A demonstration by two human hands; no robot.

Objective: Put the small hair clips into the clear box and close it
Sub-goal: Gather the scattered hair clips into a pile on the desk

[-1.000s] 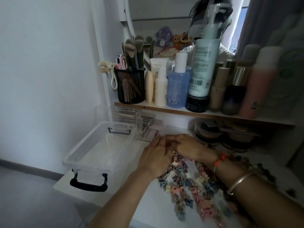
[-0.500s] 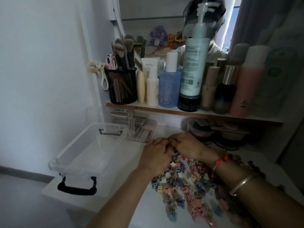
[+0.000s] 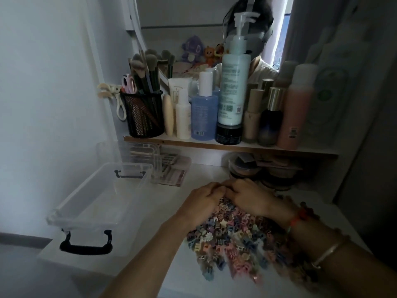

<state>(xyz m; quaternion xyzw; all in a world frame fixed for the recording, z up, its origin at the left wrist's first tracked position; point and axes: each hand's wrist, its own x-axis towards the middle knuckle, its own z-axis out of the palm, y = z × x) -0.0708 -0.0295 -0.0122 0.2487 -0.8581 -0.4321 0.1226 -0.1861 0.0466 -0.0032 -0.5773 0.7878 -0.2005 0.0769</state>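
Box [image 3: 79,190] open and empty at left of desk [image 3: 176,267]; no lid seen. Clips [image 3: 227,237] all heaped on the desk to its right, none boxed. Left hand [image 3: 199,203] and right hand [image 3: 249,198] cup the heap's far end, fingers curled round clips. Judged: barely begun; filling and closing remain.

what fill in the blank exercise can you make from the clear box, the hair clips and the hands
1. The handles of the clear box are ____.
2. The hair clips lie in a pile to the box's ____.
3. The left hand and right hand rest on that pile; ____ clips lie inside the box.
Missing: black; right; no
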